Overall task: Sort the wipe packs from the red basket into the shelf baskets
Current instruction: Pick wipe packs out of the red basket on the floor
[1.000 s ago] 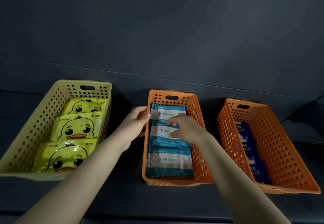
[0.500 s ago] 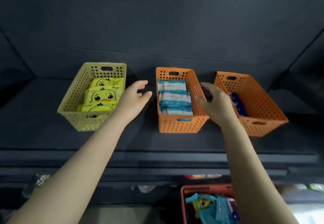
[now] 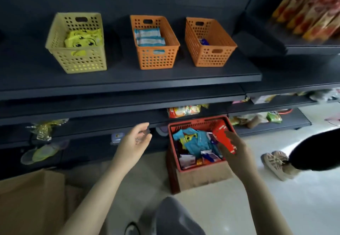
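Head view, looking down past the shelf (image 3: 128, 77) to the floor.

(a) The red basket (image 3: 199, 168) stands on the floor below the shelf. It is heaped with loose packs (image 3: 197, 140), mostly teal, one yellow, some blue-and-white, lying crossed and tilted.

(b) My right hand (image 3: 232, 148) is low over the basket's right side, fingers pointing into the heap beside a flat red piece (image 3: 223, 133). Blur hides whether the hand pinches anything. I cannot tell if that piece is a pack or the basket's handle.

(c) My left hand (image 3: 136, 140) is apart from the basket, to its left, with fingers loosely bent and holding nothing.

(d) On the shelf are three baskets. The yellow basket (image 3: 81, 62) holds duck packs (image 3: 82, 38) and the middle basket (image 3: 156, 60) holds striped packs (image 3: 149, 38). The right basket (image 3: 211, 58) holds a blue pack (image 3: 203, 41), only partly seen.

Handling, as I judge it: the packs are light, soft and flat. Their glossy film will slide and crinkle, and a pack held by one corner will probably sag. I would take the topmost teal one across its width, thumb on one face and fingers on the other. I would lift it straight up so its neighbours do not drag out. It appears to match the middle basket.
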Demonstrator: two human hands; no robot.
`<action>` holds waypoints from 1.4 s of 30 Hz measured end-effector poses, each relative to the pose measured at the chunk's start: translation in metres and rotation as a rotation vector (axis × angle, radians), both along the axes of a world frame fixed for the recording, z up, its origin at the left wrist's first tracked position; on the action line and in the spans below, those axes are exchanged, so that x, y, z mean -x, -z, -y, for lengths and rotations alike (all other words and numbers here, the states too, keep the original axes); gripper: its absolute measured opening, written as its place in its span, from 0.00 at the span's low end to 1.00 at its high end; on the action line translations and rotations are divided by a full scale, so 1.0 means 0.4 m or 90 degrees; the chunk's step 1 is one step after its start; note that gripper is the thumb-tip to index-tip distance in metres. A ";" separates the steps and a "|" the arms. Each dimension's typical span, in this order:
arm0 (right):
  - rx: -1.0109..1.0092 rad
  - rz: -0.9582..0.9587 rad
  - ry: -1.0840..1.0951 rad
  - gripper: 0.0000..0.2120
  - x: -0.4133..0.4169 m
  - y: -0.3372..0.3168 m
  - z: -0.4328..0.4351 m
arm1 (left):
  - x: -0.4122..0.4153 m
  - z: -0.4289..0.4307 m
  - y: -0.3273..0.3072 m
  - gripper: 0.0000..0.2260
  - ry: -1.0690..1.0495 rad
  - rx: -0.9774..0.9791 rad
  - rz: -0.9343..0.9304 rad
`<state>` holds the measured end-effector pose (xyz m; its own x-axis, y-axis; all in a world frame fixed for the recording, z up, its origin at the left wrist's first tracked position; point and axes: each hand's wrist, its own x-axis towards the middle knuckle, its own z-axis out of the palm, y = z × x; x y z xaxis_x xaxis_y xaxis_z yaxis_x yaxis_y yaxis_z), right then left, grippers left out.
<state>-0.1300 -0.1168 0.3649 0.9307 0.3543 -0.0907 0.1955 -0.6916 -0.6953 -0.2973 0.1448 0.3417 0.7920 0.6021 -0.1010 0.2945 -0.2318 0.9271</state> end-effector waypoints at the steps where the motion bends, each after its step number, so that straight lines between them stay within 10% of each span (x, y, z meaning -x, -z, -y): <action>1: 0.004 -0.013 0.015 0.22 -0.001 0.022 0.042 | -0.004 0.036 0.023 0.14 0.001 0.010 -0.013; 13: -0.013 -0.255 0.039 0.11 -0.398 0.335 0.228 | -0.341 0.344 0.352 0.15 -0.050 0.163 -0.195; 27: 0.141 -0.282 -0.085 0.15 -0.759 1.108 -0.016 | -0.766 0.357 1.110 0.22 -0.199 0.290 -0.350; 42: -0.063 -0.511 0.090 0.11 -0.770 1.123 -0.008 | -0.765 0.337 1.107 0.06 -0.314 0.407 -0.285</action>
<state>0.1781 -0.1137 -0.0843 0.6321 0.2802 -0.7224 -0.4712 -0.6011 -0.6454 0.0088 0.0099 -0.1011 0.2681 0.5854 -0.7652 0.5858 0.5315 0.6118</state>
